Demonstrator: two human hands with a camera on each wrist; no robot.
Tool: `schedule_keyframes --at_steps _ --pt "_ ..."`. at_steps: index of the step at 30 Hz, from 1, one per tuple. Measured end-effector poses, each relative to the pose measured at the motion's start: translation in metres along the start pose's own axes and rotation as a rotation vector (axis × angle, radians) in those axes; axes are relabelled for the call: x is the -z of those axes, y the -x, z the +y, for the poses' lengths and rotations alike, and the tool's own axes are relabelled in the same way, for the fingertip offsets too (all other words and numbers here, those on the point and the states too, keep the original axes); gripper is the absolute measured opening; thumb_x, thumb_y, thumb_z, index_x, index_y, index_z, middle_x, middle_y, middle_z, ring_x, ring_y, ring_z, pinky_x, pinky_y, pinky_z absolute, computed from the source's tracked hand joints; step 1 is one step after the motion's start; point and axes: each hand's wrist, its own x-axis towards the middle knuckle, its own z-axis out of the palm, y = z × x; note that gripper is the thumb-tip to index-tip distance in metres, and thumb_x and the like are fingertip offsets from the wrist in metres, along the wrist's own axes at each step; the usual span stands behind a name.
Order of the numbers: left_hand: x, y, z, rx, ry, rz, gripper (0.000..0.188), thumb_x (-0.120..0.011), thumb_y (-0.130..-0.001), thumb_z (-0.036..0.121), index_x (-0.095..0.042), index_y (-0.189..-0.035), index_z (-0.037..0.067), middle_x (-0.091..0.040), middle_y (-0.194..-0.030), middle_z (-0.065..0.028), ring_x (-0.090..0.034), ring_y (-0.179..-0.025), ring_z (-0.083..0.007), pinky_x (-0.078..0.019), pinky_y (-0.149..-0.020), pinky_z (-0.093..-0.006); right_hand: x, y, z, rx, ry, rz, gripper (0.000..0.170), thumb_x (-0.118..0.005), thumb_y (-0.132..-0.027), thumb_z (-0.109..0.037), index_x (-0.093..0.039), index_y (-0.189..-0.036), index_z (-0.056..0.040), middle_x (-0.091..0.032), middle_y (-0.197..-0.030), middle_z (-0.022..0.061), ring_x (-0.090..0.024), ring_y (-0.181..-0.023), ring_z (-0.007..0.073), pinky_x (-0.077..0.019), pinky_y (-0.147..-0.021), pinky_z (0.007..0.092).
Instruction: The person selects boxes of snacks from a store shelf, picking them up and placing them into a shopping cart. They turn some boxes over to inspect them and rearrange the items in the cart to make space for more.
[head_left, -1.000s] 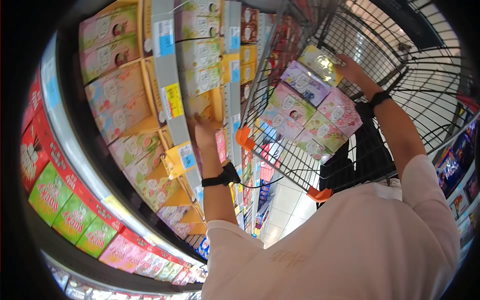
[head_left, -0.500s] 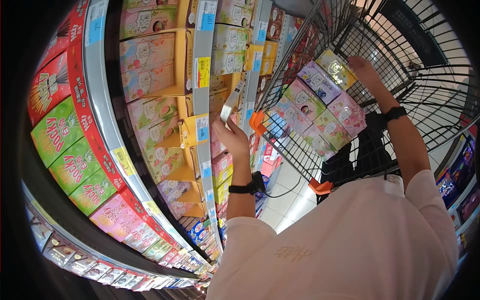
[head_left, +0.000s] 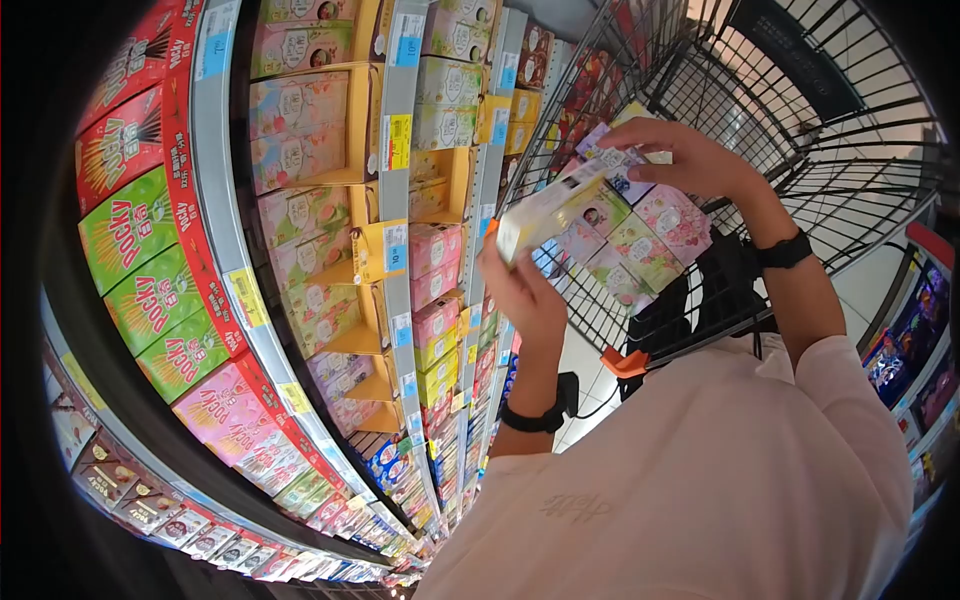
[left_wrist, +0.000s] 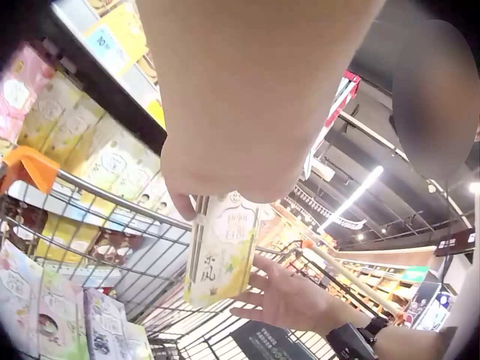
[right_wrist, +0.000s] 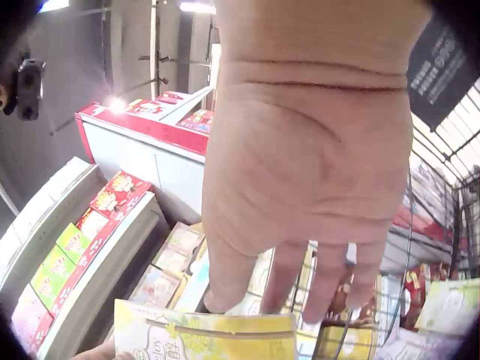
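My left hand (head_left: 525, 300) grips one end of a pale yellow and white snack box (left_wrist: 221, 251), thumb on one side and fingers on the other. The box slants over the near-left rim of the shopping cart, its printed front showing in the left wrist view. At its far end is my right hand (head_left: 695, 160), fingers stretched out and spread, with fingertips close by the box. Beneath, inside the cart, lie several flat boxes of the same style, among them a pink one (head_left: 677, 215) and a green one (head_left: 645, 250).
Shelves on the left hold rows of pastel boxes (head_left: 300, 125) in yellow trays, and red and green Pocky boxes (head_left: 150, 305) line the curved shelf beside them. The black wire cart has an orange corner piece (head_left: 625, 362) close to my body. More shelving (head_left: 895, 360) stands on the right.
My left hand has come out of the shelf with the box and carried it right, over the cart's rim. My right hand has left the cart's yellow box and moved left toward the held one.
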Motion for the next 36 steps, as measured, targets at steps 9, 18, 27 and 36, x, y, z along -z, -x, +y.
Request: schedule_keyframes --at_steps 9,18,27,36 --pt "-0.114 -0.032 -0.006 0.489 0.605 -0.449 0.038 -0.038 -0.101 0.009 -0.035 -0.137 -0.003 -0.057 -0.117 -0.0159 -0.063 -0.099 -0.0210 -0.0597 -0.072 -0.0312 0.069 0.046 0.030 -0.318 0.389 -0.083 0.044 -0.069 -0.084 -0.018 -0.060 -0.126 -0.0084 -0.065 -0.106 0.0118 -0.061 -0.090 0.0215 -0.0502 -0.079 0.0343" --pt "-0.163 -0.030 -0.061 0.547 0.408 -0.473 0.035 -0.040 -0.096 -0.001 -0.049 -0.129 0.003 -0.053 -0.125 -0.0121 -0.057 -0.111 -0.0203 -0.0475 -0.086 -0.0315 0.079 0.060 0.154 -0.700 0.112 0.084 0.043 -0.065 -0.087 -0.020 -0.059 -0.127 -0.0048 -0.068 -0.100 0.0091 -0.063 -0.075 0.0164 -0.0537 -0.064 0.0287" --pt "-0.050 -0.054 -0.031 0.349 0.247 -0.266 0.026 -0.041 -0.097 0.003 -0.053 -0.120 -0.002 -0.055 -0.123 -0.0125 -0.060 -0.106 -0.0211 -0.0495 -0.092 -0.0342 0.034 0.046 0.291 -0.726 0.291 0.448 0.041 -0.059 -0.085 -0.014 -0.059 -0.126 -0.0076 -0.069 -0.099 0.0162 -0.067 -0.077 0.0253 -0.0524 -0.070 0.0381" --pt "0.051 -0.049 -0.069 0.240 -0.057 -0.026 0.024 -0.042 -0.095 -0.002 -0.054 -0.116 -0.004 -0.057 -0.121 -0.0149 -0.056 -0.112 -0.0228 -0.0417 -0.101 -0.0335 0.006 -0.010 0.267 -0.739 0.296 0.441 0.055 -0.057 -0.082 -0.021 -0.049 -0.136 -0.0104 -0.067 -0.105 0.0194 -0.068 -0.087 0.0281 -0.0532 -0.078 0.0390"
